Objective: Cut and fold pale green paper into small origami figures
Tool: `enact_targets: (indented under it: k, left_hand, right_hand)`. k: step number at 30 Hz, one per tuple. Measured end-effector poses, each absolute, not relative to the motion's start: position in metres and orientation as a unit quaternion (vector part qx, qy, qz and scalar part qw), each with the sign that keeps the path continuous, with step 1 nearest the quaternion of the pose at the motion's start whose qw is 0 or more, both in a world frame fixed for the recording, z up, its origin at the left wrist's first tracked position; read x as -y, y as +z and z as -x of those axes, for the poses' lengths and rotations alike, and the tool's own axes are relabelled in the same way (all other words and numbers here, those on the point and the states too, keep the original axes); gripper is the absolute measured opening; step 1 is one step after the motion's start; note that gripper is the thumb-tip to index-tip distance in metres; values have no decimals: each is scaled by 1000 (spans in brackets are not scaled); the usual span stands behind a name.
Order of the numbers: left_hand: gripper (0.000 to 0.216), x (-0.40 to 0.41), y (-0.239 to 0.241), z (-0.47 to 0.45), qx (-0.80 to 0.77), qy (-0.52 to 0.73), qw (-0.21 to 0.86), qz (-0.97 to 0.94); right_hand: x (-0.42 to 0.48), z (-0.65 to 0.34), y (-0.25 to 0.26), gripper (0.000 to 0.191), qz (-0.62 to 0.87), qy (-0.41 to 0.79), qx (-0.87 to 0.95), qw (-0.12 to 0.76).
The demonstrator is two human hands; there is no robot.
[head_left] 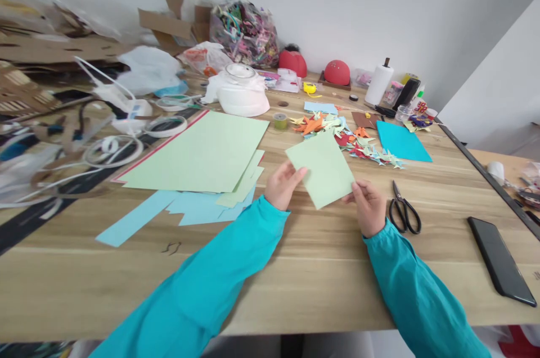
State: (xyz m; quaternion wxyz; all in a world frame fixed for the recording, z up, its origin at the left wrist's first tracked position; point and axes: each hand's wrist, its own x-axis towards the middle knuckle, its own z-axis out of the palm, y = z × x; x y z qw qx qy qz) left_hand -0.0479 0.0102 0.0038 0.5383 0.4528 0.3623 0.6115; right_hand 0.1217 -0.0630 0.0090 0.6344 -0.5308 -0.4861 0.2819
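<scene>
A light green sheet of paper (323,170) is held up at a tilt above the table, one corner pointing toward me. My left hand (282,185) pinches its left edge, thumb on top. On its right corner, the thumb and fingers of my right hand (368,206) are closed. Behind the sheet lies a pile of folded paper shapes (358,141) in orange, red, green and blue, partly hidden by it. Black-handled scissors (404,211) lie just right of my right hand, blades pointing away. To the left rests a stack of large green sheets (198,150) over blue paper pieces (202,209).
A dark phone (501,259) lies at the right front. A turquoise sheet (404,141) is at the back right, near a white bottle (379,84). White cables (112,150) and a white cap (238,91) sit at the left and back. A bulging plastic bag (244,32) stands against the wall.
</scene>
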Motion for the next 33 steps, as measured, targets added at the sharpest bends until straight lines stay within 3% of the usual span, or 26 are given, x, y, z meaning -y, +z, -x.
enact_targets:
  k: [3,6,16,23,33]
  left_hand:
    - [50,2,13,38,-317,559,685,-343]
    - [48,8,20,36,-311,532,736,-279]
    - [33,8,14,31,-333,520,763,-192]
    - [36,6,10,26,-365,535,739,-185]
    - [27,0,7,21,-359,472,794,-134]
  right_hand:
    - [64,-113,7,28,508,397,456,613]
    - [64,-112,5,31,521,408,460,591]
    - [64,-113,2,35,536,418,464,568]
    - [61,-118,0,36,552,381,481,564]
    - [60,-120,5,43,537,410,403,617]
